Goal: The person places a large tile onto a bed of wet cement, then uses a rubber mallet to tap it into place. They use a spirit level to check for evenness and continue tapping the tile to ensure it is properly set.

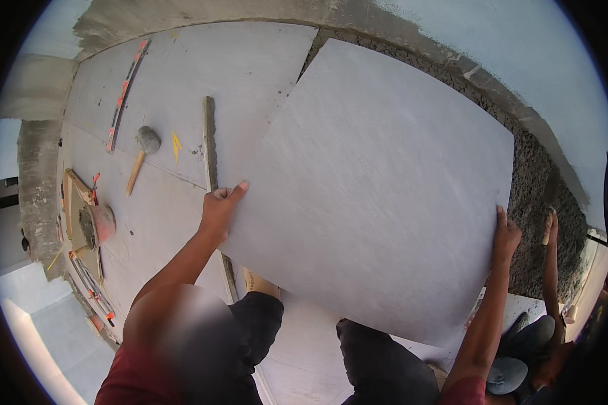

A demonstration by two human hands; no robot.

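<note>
A large grey floor tile [378, 182] fills the middle of the view, tilted and carried in both of my hands. My left hand [221, 210] grips its left edge, thumb on the upper face and fingers tucked under. On the opposite edge my right hand [505, 236] is closed, its fingers partly hidden. Beyond the tile's right side lies rough dark mortar [537, 196]. Left of it, a long mortar-crusted strip [211, 145] rests on the laid tiles [175, 74]. Below the tile show my legs in dark trousers.
A rubber mallet [147, 140], a red-and-black level [126, 98] and a bucket [101, 224] stand or lie on the left tiles. At the right a crouching co-worker's hand [552, 226] holds a trowel over the mortar. A part-plastered wall [520, 67] curves behind.
</note>
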